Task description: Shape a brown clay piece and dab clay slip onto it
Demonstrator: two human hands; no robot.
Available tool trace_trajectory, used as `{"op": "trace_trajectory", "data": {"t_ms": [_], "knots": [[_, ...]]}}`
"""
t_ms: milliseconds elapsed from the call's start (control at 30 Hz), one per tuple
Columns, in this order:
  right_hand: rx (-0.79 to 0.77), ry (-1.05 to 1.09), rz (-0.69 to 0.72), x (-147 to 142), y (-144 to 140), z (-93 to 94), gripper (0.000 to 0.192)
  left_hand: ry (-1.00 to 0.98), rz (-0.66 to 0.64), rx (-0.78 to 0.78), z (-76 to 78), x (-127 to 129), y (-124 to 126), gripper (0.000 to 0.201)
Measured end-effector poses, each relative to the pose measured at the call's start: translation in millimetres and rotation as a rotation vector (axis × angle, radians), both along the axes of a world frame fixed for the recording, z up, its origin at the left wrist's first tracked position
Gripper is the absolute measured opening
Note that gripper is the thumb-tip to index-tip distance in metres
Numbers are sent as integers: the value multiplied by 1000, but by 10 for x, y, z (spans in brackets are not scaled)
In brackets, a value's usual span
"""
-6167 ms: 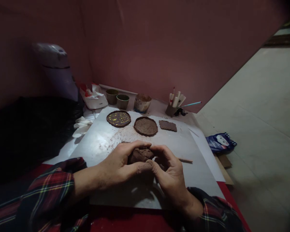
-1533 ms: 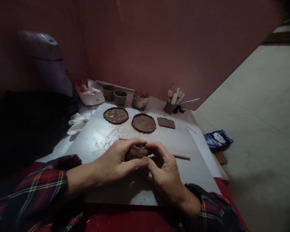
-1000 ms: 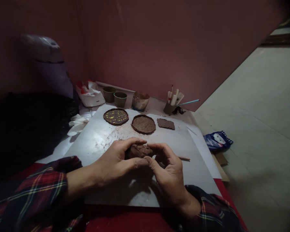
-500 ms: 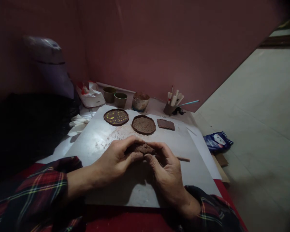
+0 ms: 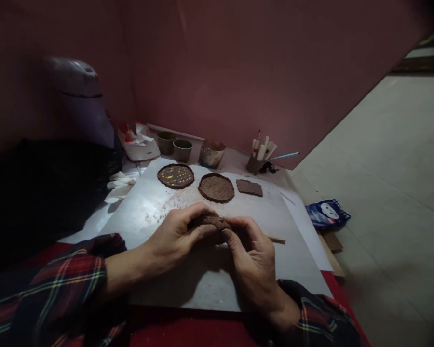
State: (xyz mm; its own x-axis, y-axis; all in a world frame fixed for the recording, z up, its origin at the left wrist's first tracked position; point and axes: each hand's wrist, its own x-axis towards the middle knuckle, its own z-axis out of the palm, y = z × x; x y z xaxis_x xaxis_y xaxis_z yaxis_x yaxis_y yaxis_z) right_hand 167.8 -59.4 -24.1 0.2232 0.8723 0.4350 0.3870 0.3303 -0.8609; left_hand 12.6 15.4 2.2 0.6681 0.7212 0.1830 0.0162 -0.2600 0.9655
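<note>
Between my two hands is a lump of brown clay (image 5: 213,221), held above the pale work sheet (image 5: 210,291). My left hand (image 5: 177,233) is closed round its left side, thumb along the near face. The thumb and fingers of my right hand (image 5: 255,255) pinch its right end. Part of the clay is hidden by my fingers. Beyond my hands lie a round brown disc with a raised rim (image 5: 216,188), a similar disc with yellow marks (image 5: 175,176) and a small brown rectangular slab (image 5: 249,187). A thin wooden stick (image 5: 277,240) shows behind my right hand.
At the back stand two cups (image 5: 183,151), a stained bowl (image 5: 211,153) and a holder of sticks and brushes (image 5: 255,163). White gloves (image 5: 120,187), a tissue pack (image 5: 139,143) and a black bag (image 5: 50,193) are on the left. A blue packet (image 5: 327,213) lies at right.
Both hands still grip the clay. My right thumb and fingers have shifted slightly right, and more of the clay's right end shows narrowed between them. The whole view has moved slightly.
</note>
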Motion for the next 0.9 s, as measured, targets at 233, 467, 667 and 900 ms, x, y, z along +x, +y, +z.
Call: {"op": "trace_trajectory", "data": {"t_ms": [233,467,667,900], "knots": [[18,56,-36,4,-1,-11,16,-12,-7,-63,32,-19,-5,29],[57,-138,16,17,-6,13,15,47,-57,87,25,-6,-4,21],[179,-218,65,-15,-35,104,14,94,-49,263,-2,-42,-9,20],[158,-101,-20,-2,-10,26,11,5,-41,156,13,-20,-33,26]]}}
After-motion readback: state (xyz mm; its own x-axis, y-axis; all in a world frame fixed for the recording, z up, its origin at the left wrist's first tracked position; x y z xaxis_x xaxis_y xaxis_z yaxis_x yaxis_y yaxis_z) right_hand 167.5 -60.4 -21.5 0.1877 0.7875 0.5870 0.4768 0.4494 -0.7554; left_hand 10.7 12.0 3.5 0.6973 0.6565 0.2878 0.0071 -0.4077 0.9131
